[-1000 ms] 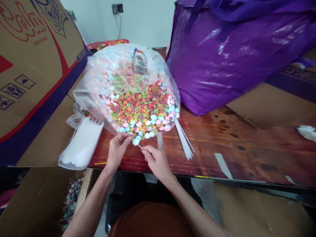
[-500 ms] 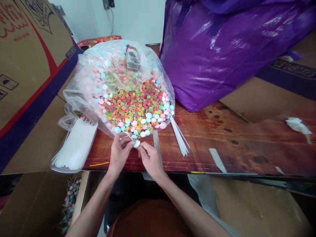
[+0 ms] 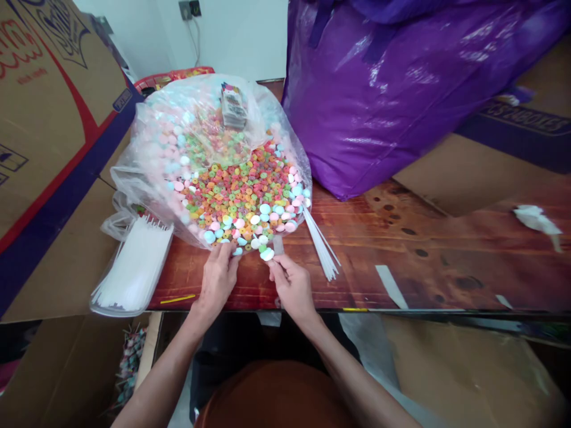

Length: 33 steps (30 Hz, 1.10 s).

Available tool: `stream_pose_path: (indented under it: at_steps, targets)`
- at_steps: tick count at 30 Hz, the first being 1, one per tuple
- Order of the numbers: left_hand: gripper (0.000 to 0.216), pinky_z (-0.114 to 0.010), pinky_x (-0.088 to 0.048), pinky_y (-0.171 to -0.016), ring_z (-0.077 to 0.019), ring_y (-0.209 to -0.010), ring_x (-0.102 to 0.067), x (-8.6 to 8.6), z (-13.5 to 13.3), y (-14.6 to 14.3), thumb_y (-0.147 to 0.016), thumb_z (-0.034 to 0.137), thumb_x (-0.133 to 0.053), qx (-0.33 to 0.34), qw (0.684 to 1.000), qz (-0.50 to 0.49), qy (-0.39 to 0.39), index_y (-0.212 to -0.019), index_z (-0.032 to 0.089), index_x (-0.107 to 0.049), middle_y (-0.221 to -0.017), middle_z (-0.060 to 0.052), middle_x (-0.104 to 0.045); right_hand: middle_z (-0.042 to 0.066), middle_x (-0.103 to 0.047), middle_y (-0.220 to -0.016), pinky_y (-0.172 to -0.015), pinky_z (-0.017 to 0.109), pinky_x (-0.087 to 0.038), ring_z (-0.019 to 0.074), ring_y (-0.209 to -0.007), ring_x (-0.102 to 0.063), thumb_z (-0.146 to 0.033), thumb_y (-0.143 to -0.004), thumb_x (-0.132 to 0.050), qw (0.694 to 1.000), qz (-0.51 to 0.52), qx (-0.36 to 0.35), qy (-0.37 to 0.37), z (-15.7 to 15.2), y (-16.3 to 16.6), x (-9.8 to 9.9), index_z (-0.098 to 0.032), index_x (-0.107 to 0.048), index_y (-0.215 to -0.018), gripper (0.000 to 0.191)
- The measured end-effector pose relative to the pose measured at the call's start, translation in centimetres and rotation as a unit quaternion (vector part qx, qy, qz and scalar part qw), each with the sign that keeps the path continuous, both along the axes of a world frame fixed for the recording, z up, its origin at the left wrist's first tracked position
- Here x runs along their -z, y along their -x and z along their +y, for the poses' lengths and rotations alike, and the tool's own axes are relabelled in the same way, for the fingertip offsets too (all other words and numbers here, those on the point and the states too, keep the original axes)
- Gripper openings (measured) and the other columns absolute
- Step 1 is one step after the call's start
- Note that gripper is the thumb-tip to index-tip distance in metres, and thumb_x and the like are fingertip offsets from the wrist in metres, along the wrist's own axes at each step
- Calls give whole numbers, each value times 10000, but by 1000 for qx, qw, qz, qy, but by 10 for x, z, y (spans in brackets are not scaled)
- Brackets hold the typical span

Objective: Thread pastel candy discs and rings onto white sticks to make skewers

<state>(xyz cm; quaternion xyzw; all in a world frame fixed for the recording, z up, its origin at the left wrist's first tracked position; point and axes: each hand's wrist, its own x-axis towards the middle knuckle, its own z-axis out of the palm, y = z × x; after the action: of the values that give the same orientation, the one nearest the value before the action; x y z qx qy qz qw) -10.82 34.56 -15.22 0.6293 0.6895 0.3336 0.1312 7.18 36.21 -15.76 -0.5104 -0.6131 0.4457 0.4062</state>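
Observation:
In my right hand (image 3: 294,288) a pale rounded candy (image 3: 267,254) is pinched between thumb and fingers, with a green ring-shaped gummy (image 3: 262,248) against its far side. My left hand (image 3: 219,276) is at the near edge of the candy pile, its bent fingers closed at a light blue candy (image 3: 238,251); its fingertips are partly hidden. Just beyond both hands lies a clear plastic bag (image 3: 147,142) spread open, holding many gummy rings (image 3: 245,184) ringed by pink, blue and white candies (image 3: 289,227).
A tub of white sticks (image 3: 134,267) stands at left; loose white sticks (image 3: 322,246) lean on the bag's right edge. A small stack of printed cards (image 3: 234,107) rests on the bag. Cardboard boxes (image 3: 49,119) and a large purple bag (image 3: 392,95) flank the wooden table (image 3: 357,238).
My hands, together before, have moved apart. The right has carried the pale candy a little right, while the left has turned palm-down and reached to the pile's near edge.

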Motion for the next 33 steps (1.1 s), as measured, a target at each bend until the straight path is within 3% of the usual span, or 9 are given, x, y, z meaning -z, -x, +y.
stream_pose_path:
  at_steps: [3,5,8,11,14,19,23,29,33]
  targets:
    - [207,-287,-527,-754,-186,-838,-675,-7,8,0,-915,259,-595,-48,994,-96,-27,-1112,202,-623,-1007,-60,-719,-34,-518,-577,-549,240,-351,106,-517,-474,-399,-958,-488,1000,3,2,3,1,0,2,-205,-566,-717,319]
    - [241,-296,-533,-793,-195,-890,-686,-14,22,-1,-906,249,-597,-41,992,-114,-33,-1135,196,-650,-1057,-72,-733,-32,-519,-574,-544,240,-351,108,-512,-471,-398,-953,-484,1000,3,2,4,1,-1,3,-207,-553,-705,321]
    - [200,-336,-523,-868,-221,-929,-677,-21,45,-3,-887,178,-574,12,998,-56,-9,-1036,184,-707,-1012,-89,-737,-29,-522,-571,-548,242,-355,112,-516,-473,-402,-947,-486,1000,-2,4,-2,1,-1,4,-210,-541,-688,326]
    - [177,-355,-518,-844,-235,-886,-668,-23,53,-1,-882,152,-555,67,997,12,40,-947,176,-718,-936,-100,-728,-25,-524,-578,-557,243,-359,117,-530,-480,-402,-950,-483,1000,-2,3,-8,0,0,4,-211,-554,-701,323]
    - [175,-346,-516,-837,-226,-879,-666,-21,43,4,-891,163,-547,95,994,9,50,-952,182,-709,-950,-91,-729,-28,-526,-586,-561,240,-364,114,-529,-486,-390,-955,-480,1000,1,-2,-5,0,0,3,-206,-573,-723,310]
    - [167,-315,-533,-801,-189,-798,-664,-13,23,15,-873,213,-595,40,995,-79,47,-991,188,-711,-948,-68,-729,-30,-530,-585,-560,240,-363,112,-525,-491,-398,-950,-493,1000,2,-1,3,0,0,2,-201,-593,-742,303]
    - [150,-302,-533,-776,-176,-780,-657,-11,20,17,-861,217,-600,20,994,-94,53,-967,192,-703,-955,-64,-723,-32,-533,-589,-565,237,-368,109,-526,-491,-393,-959,-495,1000,2,-8,0,-1,0,2,-198,-600,-757,300]
    - [115,-296,-491,-731,-177,-768,-624,-13,12,14,-865,178,-555,62,993,-72,66,-952,216,-618,-876,-25,-688,-32,-541,-590,-555,228,-370,106,-522,-497,-369,-959,-494,1000,-6,-10,-12,-3,0,4,-194,-614,-777,280]
    - [106,-309,-463,-752,-179,-808,-609,-11,3,11,-867,169,-522,85,993,-39,75,-943,220,-576,-927,-28,-653,-32,-538,-589,-549,221,-376,103,-520,-496,-361,-958,-489,1000,-3,-10,-19,-3,0,5,-192,-606,-766,281]
